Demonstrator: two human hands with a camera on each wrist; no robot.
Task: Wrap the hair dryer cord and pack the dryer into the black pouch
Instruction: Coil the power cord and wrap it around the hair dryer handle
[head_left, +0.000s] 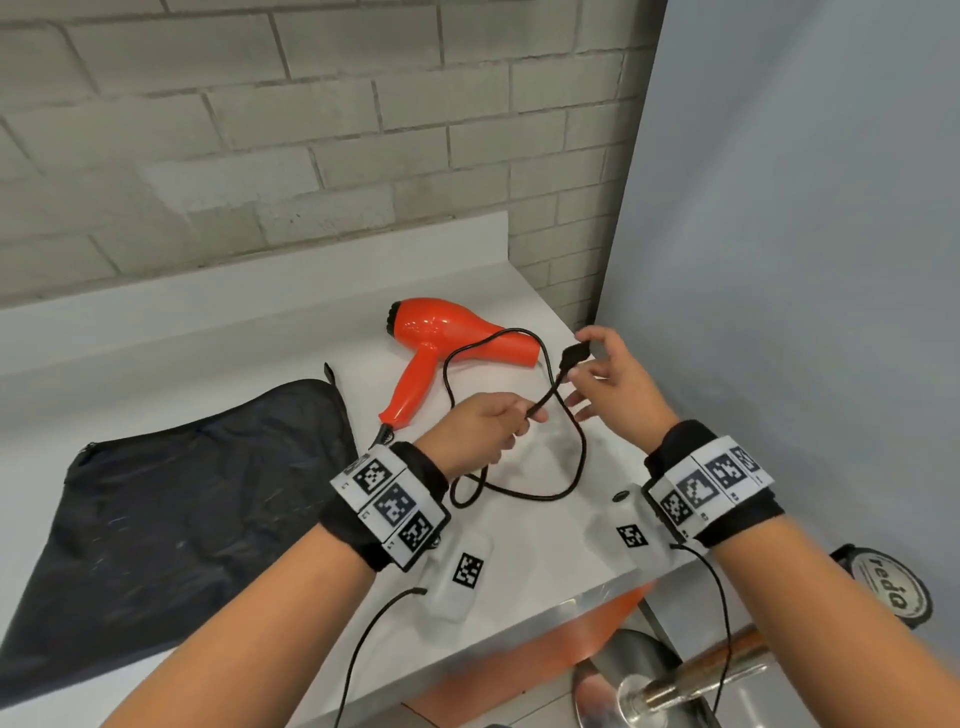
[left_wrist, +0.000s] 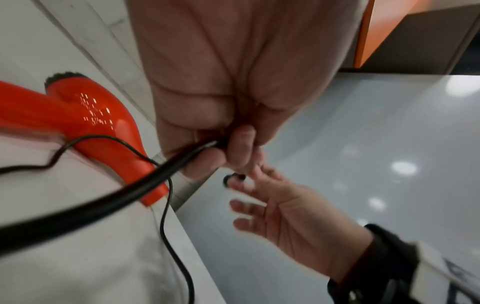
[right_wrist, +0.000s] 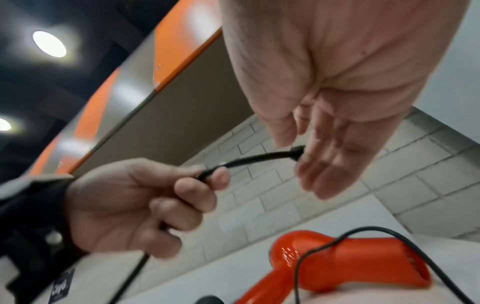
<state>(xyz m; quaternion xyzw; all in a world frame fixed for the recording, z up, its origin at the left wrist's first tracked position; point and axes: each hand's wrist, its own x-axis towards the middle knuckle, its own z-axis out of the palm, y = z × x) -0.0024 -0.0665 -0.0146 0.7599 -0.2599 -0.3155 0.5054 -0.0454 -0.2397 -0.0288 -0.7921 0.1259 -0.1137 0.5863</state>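
The left hand is pinching the thin black cord; the right hand is pinching its black plug. The glossy orange hair dryer and flat black fabric pouch are lying on the white bench.

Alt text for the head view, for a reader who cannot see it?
Two hands hold a black cord above a white counter: the left hand grips it, the right hand pinches its plug. An orange dryer and black pouch lie behind.

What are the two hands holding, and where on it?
Both hold the black cord: the left hand grips it a little below the plug, and the right hand pinches the plug itself.
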